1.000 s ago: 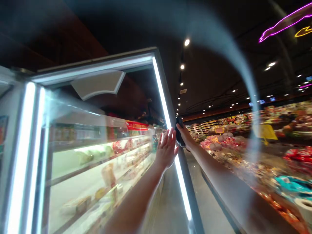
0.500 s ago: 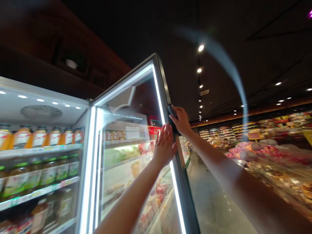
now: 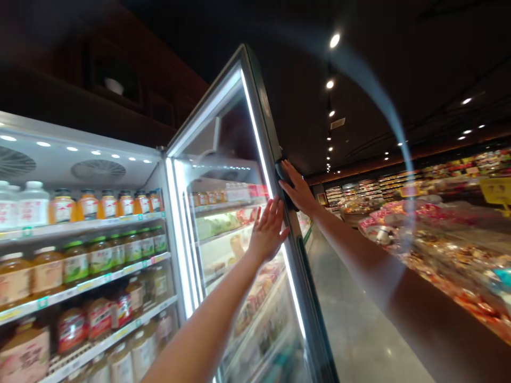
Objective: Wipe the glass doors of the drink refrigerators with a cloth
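Observation:
A glass refrigerator door with a dark frame and bright inner light strips stands swung out from the cabinet. My left hand lies against the inner side of the door near its free edge, with its fingers stretched out and thumb apart. Just to the right, my right hand rests on the black door handle at the outer edge. Its visible finger and thumb are spread rather than wrapped; the other fingers are partly hidden. Neither hand carries a loose item.
Left of the door, cabinet shelves hold rows of juice bottles and green-capped bottles. To the right runs a grey floor aisle, bordered by a display of packaged food. A yellow sign stands above it.
My view has shifted, bringing more of the shelves into sight. My right hand's fingers have loosened from around the handle and spread on it. My left hand stays flat on the door.

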`<state>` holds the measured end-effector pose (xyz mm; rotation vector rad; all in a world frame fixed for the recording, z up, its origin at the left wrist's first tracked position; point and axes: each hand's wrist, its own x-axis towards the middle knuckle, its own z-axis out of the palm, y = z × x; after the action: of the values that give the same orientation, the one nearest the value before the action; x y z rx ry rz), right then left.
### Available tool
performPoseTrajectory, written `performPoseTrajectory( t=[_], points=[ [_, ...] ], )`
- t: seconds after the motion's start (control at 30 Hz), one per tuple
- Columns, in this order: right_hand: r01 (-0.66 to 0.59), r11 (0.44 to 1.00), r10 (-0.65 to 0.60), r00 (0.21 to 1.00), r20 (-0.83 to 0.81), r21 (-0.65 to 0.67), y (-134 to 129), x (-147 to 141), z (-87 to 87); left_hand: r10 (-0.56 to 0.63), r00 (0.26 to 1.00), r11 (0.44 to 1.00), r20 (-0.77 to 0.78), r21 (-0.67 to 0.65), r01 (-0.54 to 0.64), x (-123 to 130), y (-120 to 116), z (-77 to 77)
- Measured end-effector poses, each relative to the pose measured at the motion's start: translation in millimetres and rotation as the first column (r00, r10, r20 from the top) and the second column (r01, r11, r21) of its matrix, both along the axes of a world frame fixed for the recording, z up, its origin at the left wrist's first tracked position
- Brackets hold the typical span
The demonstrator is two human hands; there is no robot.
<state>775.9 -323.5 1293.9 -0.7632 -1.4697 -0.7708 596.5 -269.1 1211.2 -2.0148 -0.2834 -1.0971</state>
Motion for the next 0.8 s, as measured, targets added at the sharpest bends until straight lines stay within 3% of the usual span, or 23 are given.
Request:
performPoseTrajectory(
  t=[0.23, 0.33, 0.7, 0.77, 0.8],
  points=[
    [0.026, 0.983, -0.037, 0.997, -0.06, -0.182, -53.0, -48.6, -138.1, -0.042, 0.99, 0.986, -0.133, -0.167, 0.019, -44.3, -27.8, -72.4],
    [0.04, 0.969, -0.061, 0.995, -0.082, -0.244, -68.8, -70.0, -193.2, -0.065, 0.987, 0.972, -0.149, -0.233, 0.029, -58.5, -40.9, -95.4],
    [0.121, 0.924, -0.2, 0.962, -0.188, -0.362, -106.1, -147.0, -380.6, -0.044, 0.97, 0.937, -0.24, -0.347, -0.044, -104.2, -72.6, -137.6],
    [0.102, 0.921, -0.18, 0.968, -0.178, -0.376, -111.1, -154.6, -397.8, -0.013, 0.973, 0.934, -0.232, -0.35, -0.071, -109.9, -78.5, -140.5],
    [0.085, 0.922, -0.161, 0.971, -0.174, -0.377, -112.3, -156.3, -398.3, 0.0, 0.975, 0.934, -0.224, -0.347, -0.08, -112.7, -81.4, -140.2]
  ],
)
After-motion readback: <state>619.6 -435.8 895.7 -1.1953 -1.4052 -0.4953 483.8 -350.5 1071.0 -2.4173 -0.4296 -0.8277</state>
